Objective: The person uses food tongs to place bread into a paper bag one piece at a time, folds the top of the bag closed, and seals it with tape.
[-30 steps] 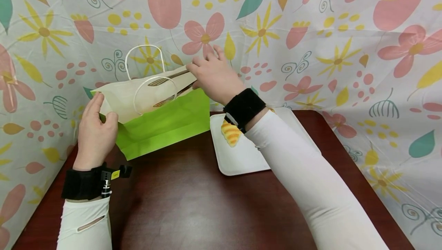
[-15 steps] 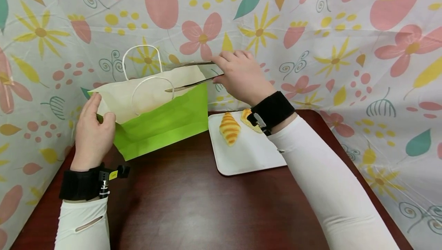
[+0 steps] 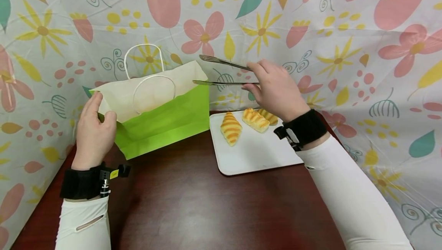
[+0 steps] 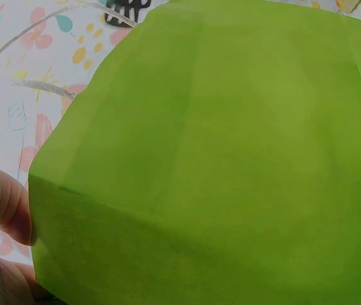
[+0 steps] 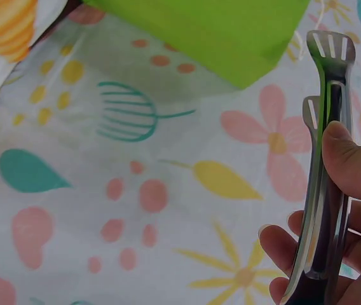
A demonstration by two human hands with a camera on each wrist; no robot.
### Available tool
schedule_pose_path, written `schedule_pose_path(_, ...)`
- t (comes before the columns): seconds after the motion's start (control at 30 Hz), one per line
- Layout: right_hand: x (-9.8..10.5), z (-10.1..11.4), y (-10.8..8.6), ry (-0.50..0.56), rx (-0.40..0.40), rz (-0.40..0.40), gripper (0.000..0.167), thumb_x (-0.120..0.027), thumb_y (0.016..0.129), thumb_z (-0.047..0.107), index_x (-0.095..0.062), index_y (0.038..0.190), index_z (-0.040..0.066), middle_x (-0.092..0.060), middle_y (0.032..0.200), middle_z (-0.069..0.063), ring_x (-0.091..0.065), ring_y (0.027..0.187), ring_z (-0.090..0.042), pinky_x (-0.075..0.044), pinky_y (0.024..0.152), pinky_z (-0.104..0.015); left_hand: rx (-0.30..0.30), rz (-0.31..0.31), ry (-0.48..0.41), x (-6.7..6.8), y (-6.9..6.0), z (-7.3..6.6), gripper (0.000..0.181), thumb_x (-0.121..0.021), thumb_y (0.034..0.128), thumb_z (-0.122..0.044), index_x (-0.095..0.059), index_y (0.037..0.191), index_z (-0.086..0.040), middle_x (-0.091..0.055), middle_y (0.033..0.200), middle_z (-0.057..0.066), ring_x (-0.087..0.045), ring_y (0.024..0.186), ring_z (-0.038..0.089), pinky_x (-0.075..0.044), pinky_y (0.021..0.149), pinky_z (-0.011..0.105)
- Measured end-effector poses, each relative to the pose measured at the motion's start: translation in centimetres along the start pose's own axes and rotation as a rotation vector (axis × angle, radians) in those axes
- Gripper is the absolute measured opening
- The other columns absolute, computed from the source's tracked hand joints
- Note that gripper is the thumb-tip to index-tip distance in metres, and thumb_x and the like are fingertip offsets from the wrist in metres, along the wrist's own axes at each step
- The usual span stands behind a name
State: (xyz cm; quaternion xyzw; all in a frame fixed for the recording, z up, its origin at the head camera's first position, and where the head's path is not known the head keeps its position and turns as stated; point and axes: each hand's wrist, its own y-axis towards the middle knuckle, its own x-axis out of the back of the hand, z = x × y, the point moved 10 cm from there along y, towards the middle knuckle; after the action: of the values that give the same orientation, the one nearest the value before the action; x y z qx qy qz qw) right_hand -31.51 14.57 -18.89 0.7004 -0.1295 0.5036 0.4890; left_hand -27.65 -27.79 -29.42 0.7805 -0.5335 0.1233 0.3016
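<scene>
A person's right hand (image 3: 276, 89) grasps metal tongs (image 5: 321, 222), their spread tips reaching toward the right end of a green paper bag (image 3: 164, 123); the left hand (image 3: 94, 131) grips the bag's opposite end. Three pastries (image 3: 231, 129) lie on a white tray (image 3: 248, 160) below the tongs.

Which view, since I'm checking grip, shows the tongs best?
Right wrist: the tongs appear large, gripped by the right hand. Head shows them smaller, the hand hiding one end. Left wrist: just a dark slotted shape, possibly them.
</scene>
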Motion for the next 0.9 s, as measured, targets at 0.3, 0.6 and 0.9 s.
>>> schedule_pose_path(0.3,-0.1,-3.3,-4.2,0.037,-0.105,-0.003,0.055,-0.074,0.101,0.023,-0.056,0.147,-0.001,-0.062,0.126,-0.021,-0.062,0.105,-0.039,-0.052,0.091,-0.054,-0.001,-0.005,0.002,0.0,-0.1,0.0,0.068,-0.033,0.1016,-0.017,-0.028,0.169,-0.011,-0.017,0.177,0.006,-0.014,0.163,0.03,-0.015,0.13,0.058)
schedule_pose_path(0.6,-0.5,-5.0,-8.8,0.073,-0.225,-0.01,0.055,-0.074,0.101,0.023,-0.055,0.149,0.004,-0.06,0.132,-0.019,-0.064,0.098,-0.036,-0.054,0.079,-0.055,-0.006,-0.012,0.001,0.0,-0.1,0.0,0.068,-0.033,0.1018,-0.017,-0.028,0.169,-0.011,-0.018,0.177,0.005,-0.015,0.163,0.028,-0.015,0.13,0.057)
schedule_pose_path(0.9,-2.2,-7.9,-13.5,0.078,-0.357,0.045,0.055,-0.071,0.103,0.028,-0.053,0.15,0.005,-0.057,0.119,-0.017,-0.06,0.093,-0.032,-0.051,0.071,-0.054,-0.007,-0.01,0.002,0.0,-0.1,-0.1,0.068,-0.033,0.1018,-0.017,-0.028,0.169,-0.011,-0.018,0.177,0.005,-0.015,0.163,0.029,-0.015,0.13,0.057)
